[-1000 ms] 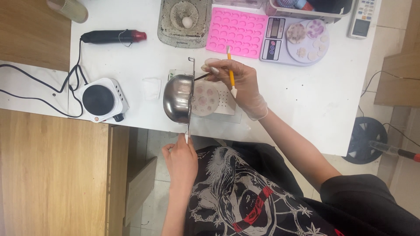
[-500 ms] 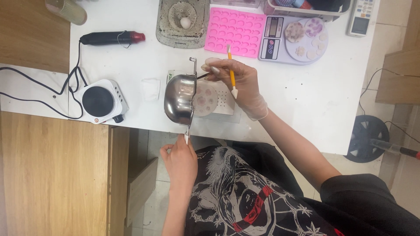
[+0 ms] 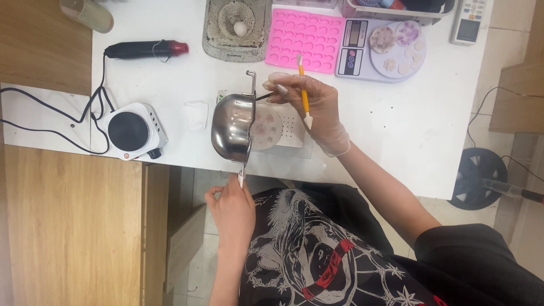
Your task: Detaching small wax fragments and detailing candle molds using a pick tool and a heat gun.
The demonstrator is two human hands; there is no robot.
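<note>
Two hands busy: left hand point(image 3: 233, 211) fingers pinch the handle of a steel pot point(image 3: 233, 127) tipped over the round mold point(image 3: 265, 127), right hand point(image 3: 310, 107) fingers grip an orange tool point(image 3: 304, 97), looks like pouring's underway, mold maybe partly filled.

White table point(image 3: 430, 130) across the top, evenly lit (no hard shadows). Wooden cabinet top point(image 3: 68, 226) at lower left, more wood point(image 3: 39, 45) at upper left. Pale tiled floor point(image 3: 195, 255) below the table edge. Wooden furniture piece point(image 3: 518, 96) at right.
</note>
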